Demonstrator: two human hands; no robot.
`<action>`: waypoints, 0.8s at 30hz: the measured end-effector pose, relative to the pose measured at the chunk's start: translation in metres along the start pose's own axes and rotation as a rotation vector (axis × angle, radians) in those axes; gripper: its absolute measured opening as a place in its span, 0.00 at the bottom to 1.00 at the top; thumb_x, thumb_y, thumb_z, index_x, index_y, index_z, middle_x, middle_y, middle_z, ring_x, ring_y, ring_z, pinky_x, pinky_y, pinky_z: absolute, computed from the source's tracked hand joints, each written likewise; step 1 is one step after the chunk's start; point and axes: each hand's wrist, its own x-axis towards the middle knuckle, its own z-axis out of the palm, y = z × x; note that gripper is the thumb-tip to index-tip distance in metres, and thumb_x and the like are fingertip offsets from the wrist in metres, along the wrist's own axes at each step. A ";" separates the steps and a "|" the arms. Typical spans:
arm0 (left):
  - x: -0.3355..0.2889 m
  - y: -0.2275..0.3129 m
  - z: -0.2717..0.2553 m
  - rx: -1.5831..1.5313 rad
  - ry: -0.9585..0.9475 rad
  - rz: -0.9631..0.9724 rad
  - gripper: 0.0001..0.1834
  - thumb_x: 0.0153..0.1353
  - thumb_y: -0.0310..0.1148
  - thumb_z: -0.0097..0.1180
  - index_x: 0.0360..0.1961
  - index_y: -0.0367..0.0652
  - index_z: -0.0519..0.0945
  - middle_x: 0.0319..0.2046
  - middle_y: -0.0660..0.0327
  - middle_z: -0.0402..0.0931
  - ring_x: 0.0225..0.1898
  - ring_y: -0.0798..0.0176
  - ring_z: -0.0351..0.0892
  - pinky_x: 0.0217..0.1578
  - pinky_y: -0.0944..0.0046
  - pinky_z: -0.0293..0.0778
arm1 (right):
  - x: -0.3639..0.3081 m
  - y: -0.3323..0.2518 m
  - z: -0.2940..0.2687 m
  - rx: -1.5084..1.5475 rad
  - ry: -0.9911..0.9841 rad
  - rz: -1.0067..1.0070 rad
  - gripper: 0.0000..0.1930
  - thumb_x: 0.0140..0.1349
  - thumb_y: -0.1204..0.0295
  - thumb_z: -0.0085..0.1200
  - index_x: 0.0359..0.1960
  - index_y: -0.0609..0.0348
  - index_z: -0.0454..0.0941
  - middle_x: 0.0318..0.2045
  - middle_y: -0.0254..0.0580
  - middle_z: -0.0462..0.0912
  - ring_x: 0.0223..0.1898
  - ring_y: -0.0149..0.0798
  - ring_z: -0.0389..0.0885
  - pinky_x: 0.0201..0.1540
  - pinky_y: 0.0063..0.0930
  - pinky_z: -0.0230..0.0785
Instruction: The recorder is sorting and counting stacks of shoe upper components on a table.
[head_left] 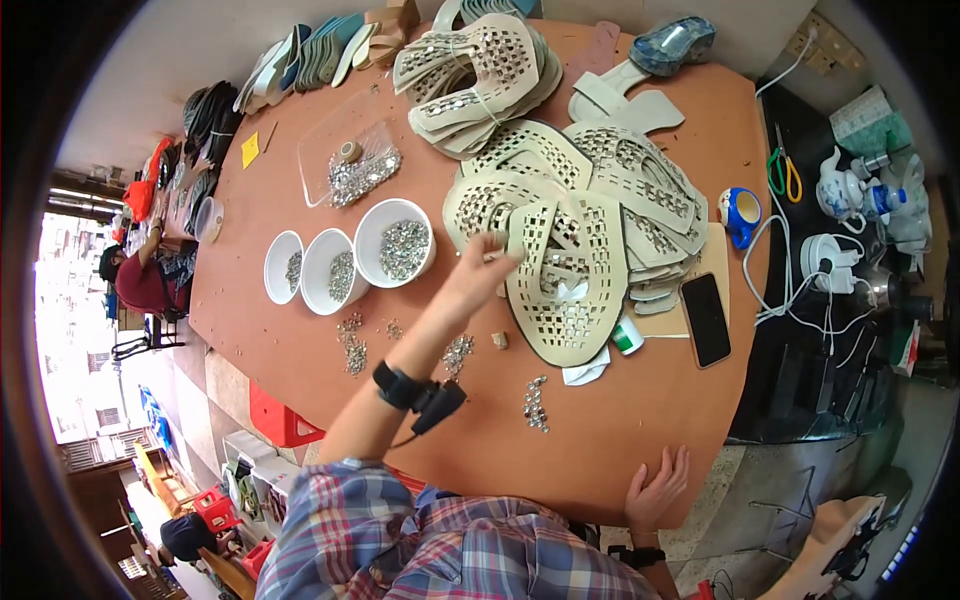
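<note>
A cream shoe upper, cut through with rows of small square holes, lies on top of a loose heap of similar uppers. My left hand reaches to its upper left arm, fingers curled in and closed at that edge. White paper pokes out from under the upper. Down at the table's near right edge, my right hand rests with its fingers stretched out, holding nothing. Small shiny stones lie loose on the table between me and the upper.
Three white tubs of stones stand left, near a clear plastic box. A tied stack of uppers sits at the back. Right are a phone, a green-and-white bottle, a blue tape dispenser and scissors.
</note>
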 end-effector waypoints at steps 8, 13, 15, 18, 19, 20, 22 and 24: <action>0.002 -0.064 0.010 0.240 0.194 0.015 0.32 0.50 0.38 0.62 0.48 0.29 0.62 0.31 0.53 0.78 0.36 0.56 0.79 0.39 0.61 0.74 | 0.003 -0.005 -0.001 -0.005 0.000 0.006 0.25 0.60 0.66 0.47 0.58 0.63 0.62 0.61 0.58 0.59 0.64 0.57 0.53 0.63 0.54 0.45; 0.028 -0.086 0.015 0.132 0.219 -0.001 0.29 0.50 0.39 0.63 0.46 0.30 0.66 0.29 0.53 0.77 0.33 0.57 0.78 0.36 0.61 0.74 | 0.003 -0.008 0.000 -0.044 0.073 -0.036 0.26 0.60 0.65 0.48 0.58 0.63 0.61 0.59 0.59 0.60 0.63 0.58 0.54 0.62 0.54 0.46; 0.023 -0.073 0.007 0.213 0.006 -0.024 0.24 0.53 0.35 0.62 0.45 0.37 0.64 0.24 0.62 0.73 0.23 0.70 0.72 0.22 0.69 0.71 | 0.015 -0.013 -0.023 -0.018 -0.068 -0.073 0.25 0.60 0.68 0.49 0.58 0.64 0.60 0.58 0.57 0.62 0.61 0.57 0.57 0.61 0.50 0.50; -0.024 -0.023 0.035 -0.058 0.042 0.086 0.16 0.59 0.32 0.52 0.45 0.37 0.66 0.32 0.57 0.76 0.29 0.63 0.78 0.30 0.64 0.76 | 0.058 -0.005 -0.059 0.241 -0.159 -0.147 0.26 0.58 0.72 0.50 0.59 0.64 0.60 0.57 0.55 0.62 0.59 0.56 0.59 0.60 0.45 0.53; -0.039 -0.006 0.042 -0.328 0.041 0.086 0.15 0.60 0.31 0.48 0.47 0.35 0.67 0.34 0.55 0.77 0.33 0.59 0.80 0.33 0.61 0.78 | 0.073 -0.013 -0.071 0.242 -0.151 -0.154 0.26 0.58 0.72 0.50 0.59 0.64 0.60 0.57 0.55 0.62 0.59 0.56 0.59 0.60 0.45 0.53; -0.050 0.006 0.044 -0.375 -0.128 0.093 0.13 0.63 0.29 0.44 0.46 0.35 0.67 0.38 0.55 0.76 0.39 0.58 0.80 0.36 0.59 0.80 | 0.087 -0.023 -0.085 0.242 -0.073 -0.259 0.28 0.57 0.74 0.51 0.60 0.63 0.59 0.58 0.54 0.61 0.60 0.56 0.60 0.61 0.43 0.54; -0.071 0.023 0.055 -0.621 -0.298 0.055 0.15 0.64 0.30 0.47 0.48 0.33 0.65 0.46 0.51 0.73 0.45 0.57 0.78 0.45 0.55 0.79 | 0.111 -0.048 -0.110 0.244 0.006 -0.375 0.29 0.55 0.75 0.52 0.61 0.63 0.59 0.59 0.53 0.61 0.60 0.55 0.60 0.62 0.41 0.54; -0.097 0.037 0.062 -0.985 -0.417 -0.039 0.17 0.64 0.27 0.47 0.51 0.29 0.63 0.48 0.48 0.71 0.47 0.54 0.77 0.50 0.55 0.77 | 0.131 -0.077 -0.126 0.306 0.170 -0.507 0.32 0.51 0.81 0.56 0.60 0.61 0.60 0.59 0.51 0.62 0.63 0.54 0.58 0.63 0.40 0.54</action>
